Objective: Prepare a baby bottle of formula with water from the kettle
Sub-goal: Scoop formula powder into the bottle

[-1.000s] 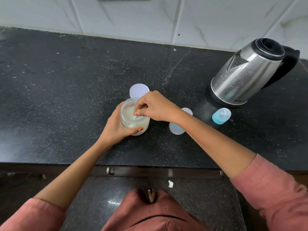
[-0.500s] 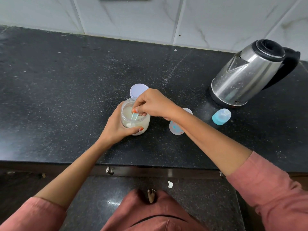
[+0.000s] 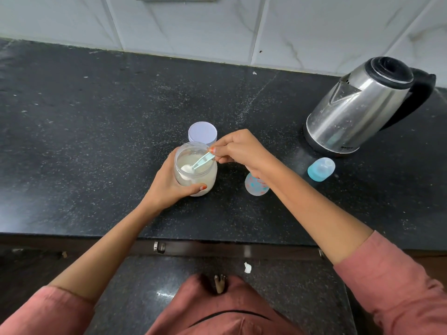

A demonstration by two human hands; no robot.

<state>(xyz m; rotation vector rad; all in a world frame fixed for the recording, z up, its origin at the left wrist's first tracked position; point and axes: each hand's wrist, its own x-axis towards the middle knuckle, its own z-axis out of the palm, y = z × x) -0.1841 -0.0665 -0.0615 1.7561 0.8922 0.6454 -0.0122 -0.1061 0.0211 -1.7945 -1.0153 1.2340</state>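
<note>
With right hand (image 3: 242,151), pinches scoop (image 3: 202,161) by its handle end, heaped bowl down inside jar (image 3: 208,180); with left hand (image 3: 167,187), grips jar's side. Light and stiff to carry (loose powder, apt to spill), so best kept level, held at the handle end. Just beside, under the right wrist: bottle (image 3: 256,189).

**Dusty-pink clothing and painted nails**

A dusty-pink fabric is worn on both arms. The left sleeve (image 3: 48,310) and the right sleeve (image 3: 399,286) are seen loose and softly creased. Both are ended about the elbow, so the forearms are left uncovered. A garment (image 3: 193,315) of the same pink is seen at the lower middle of the view, crossed by a thin dark curved line (image 3: 229,312). Bare toes (image 3: 219,284) are glimpsed just above its edge. Orange-red polish is worn on the thumbnail of the left grip (image 3: 169,182) and on a nail of the right grip (image 3: 242,151).
</note>
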